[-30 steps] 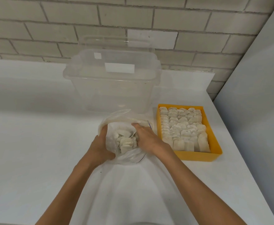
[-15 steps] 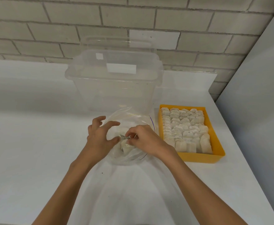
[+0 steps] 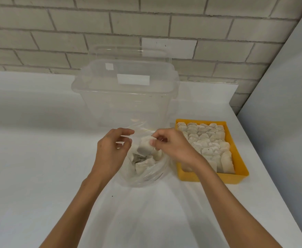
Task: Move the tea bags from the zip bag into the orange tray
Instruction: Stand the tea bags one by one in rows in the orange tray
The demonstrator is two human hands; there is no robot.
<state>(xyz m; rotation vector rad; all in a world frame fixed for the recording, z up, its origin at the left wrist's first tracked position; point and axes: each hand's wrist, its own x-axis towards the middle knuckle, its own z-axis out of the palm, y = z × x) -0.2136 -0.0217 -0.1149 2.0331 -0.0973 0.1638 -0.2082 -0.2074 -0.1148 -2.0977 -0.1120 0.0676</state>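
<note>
Now, right hand [image 3: 171,145] has its grip clamped on one tea bag [image 3: 145,145], just above the open zip bag [image 3: 146,178] on the desk [image 3: 39,158]. More tea bags [image 3: 143,164] lie inside. Left hand [image 3: 111,151] is at the bag's left edge, fingers curled; can't tell if its grip holds plastic. Orange tray [image 3: 209,179], right of it, is packed w/ rows. Clear tub [image 3: 127,101] sits on the far side.
</note>
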